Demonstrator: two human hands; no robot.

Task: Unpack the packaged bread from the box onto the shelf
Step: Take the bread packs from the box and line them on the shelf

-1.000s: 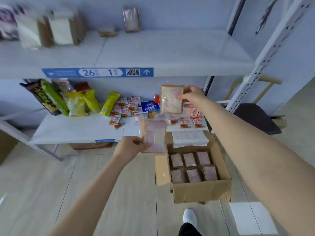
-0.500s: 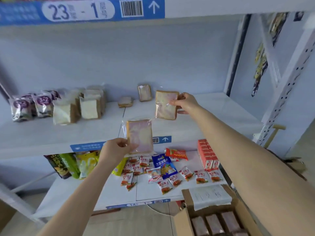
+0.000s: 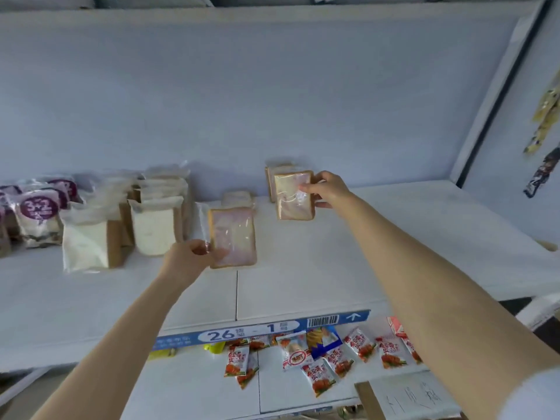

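Because white loaf bags (image 3: 154,228) stood upright, both packets presumably held on edge over white shelf (image 3: 409,237). Left hand (image 3: 194,259) pinched pink-swirled toast slice in clear plastic wrap (image 3: 235,237) by lower-left corner, arm out toward 12 o'clock. Right hand (image 3: 328,189) gripped second wrapped slice (image 3: 294,197) by right edge, 1 o'clock.

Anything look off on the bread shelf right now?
One bread pack seems to lie flat on the shelf, while the rear pack beside it stands against the back wall. Nothing looks torn or spilled.
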